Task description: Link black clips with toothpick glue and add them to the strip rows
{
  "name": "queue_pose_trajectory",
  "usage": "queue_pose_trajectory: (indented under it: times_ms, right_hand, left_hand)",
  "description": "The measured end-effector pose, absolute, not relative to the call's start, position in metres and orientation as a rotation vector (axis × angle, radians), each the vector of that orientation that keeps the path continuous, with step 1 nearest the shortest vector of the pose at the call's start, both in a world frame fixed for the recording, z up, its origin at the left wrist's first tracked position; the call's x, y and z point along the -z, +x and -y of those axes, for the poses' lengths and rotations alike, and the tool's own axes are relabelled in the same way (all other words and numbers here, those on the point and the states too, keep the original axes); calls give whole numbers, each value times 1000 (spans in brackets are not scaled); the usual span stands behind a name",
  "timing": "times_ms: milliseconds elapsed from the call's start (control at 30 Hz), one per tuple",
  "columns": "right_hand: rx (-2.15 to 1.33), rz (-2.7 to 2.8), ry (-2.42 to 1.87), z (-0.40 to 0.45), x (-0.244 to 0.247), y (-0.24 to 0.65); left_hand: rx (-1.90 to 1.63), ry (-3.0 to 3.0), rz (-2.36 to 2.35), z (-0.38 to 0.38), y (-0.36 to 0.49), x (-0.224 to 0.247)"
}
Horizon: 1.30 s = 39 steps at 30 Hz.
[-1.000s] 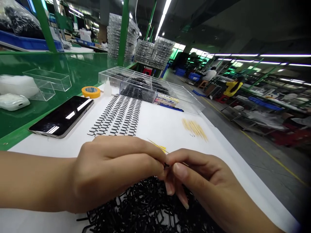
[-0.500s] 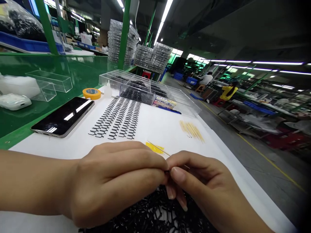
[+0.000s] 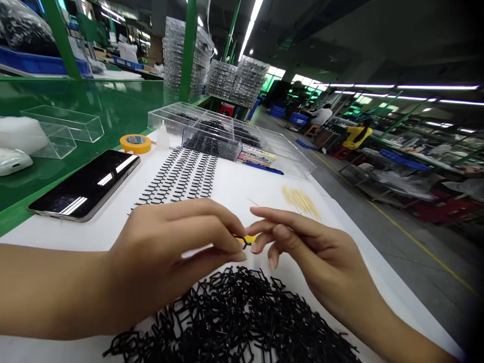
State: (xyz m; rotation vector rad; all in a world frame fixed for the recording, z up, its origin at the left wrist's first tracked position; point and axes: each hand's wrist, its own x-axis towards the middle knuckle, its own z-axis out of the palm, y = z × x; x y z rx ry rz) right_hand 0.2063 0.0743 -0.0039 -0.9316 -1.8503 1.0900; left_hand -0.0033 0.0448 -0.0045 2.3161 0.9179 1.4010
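My left hand [image 3: 185, 247] pinches a small black forked piece [image 3: 245, 243] between thumb and fingertips, above the white sheet. Close beside it is my right hand [image 3: 306, 242], its fingers loosely bent around a thin toothpick [image 3: 254, 202]; only the tip juts out past the index finger, and the rest is hidden. Behind the fingertips a yellow patch [image 3: 250, 238] shows in part. Below both hands lies a heap of loose black forked pieces [image 3: 242, 312]. Similar pieces stand in neat rows [image 3: 185, 174] beyond my left hand.
Toothpicks [image 3: 300, 201] lie to the right. A phone [image 3: 86, 186], orange tape roll [image 3: 135, 143] and small white bottle [image 3: 163, 137] are at left. Behind the rows stand a clear divided box [image 3: 159, 118], small cartons [image 3: 255, 155] and a blue pen [image 3: 264, 168]. People sit farther off.
My hands have moved up and slightly apart, uncovering the heap and the forked piece in my left fingertips. My right fingers have loosened from their pinch against the left hand.
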Motion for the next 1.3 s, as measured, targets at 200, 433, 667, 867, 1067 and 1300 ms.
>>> queue_pose_trajectory:
  times_ms: [200,433,667,867,1067,1300]
  right_hand:
    - [-881,1869,-1075,-91,14,213]
    - [-888,1892,-1170,-99,25,212]
    - [-885,1929,-1188,-99,23,211]
    - [-866,1953,-1185,-99,21,211]
    - [-856,1957,-1161,-100,23,211]
    - [-859,1922,-1135,-101,24,212]
  left_hand:
    - [-1090,2067,-1058,-59,-1,19]
    - [-833,1812,-1103,-64,0,25]
    - [-746,1698,-1113,-67,4,27]
    - [-791,1634,-1098,-68,3,27]
    - [-726,1546,-1103,-70,4,26]
    - [-713,1512,-1094,-71,4,25]
